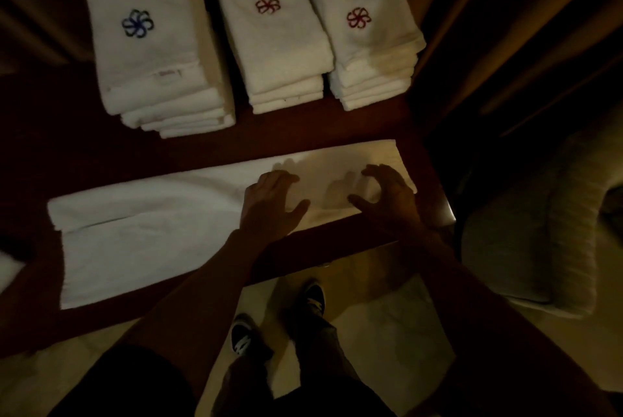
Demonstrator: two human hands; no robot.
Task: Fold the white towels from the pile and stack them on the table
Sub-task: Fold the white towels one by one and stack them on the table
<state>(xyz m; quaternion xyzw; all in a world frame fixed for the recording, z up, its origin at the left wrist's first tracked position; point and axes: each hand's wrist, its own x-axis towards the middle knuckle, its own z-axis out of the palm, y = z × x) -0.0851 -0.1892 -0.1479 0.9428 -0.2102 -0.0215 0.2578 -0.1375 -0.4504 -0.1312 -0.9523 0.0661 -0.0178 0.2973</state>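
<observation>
The towel point(151, 214) lay flat on the table point(303, 128) in front of me, already halved into a long band. Its long axis ran from about 8 o'clock to 2 o'clock, so most of its length stretched away to my left. Both hands were at the 2 o'clock end. My left hand point(273, 204) rested on the cloth with the fingers straight and together, palm down, holding nothing. My right hand point(391, 197) was arched over the band's right-hand end, fingers half curled and thumb spread wide. No cloth was gathered in it, and I could not tell whether the fingertips touched the towel.

I judged the next fold to be end to end. The right hand was nearer the short edge that would travel, and the far end at 8 o'clock was well apart from both hands. The left hand sat close to where I guessed the crease would fall.

At 12 o'clock stood three finished stacks: the blue-flower stack point(145, 39) and two red-flower stacks point(273, 28) point(364, 28).
</observation>
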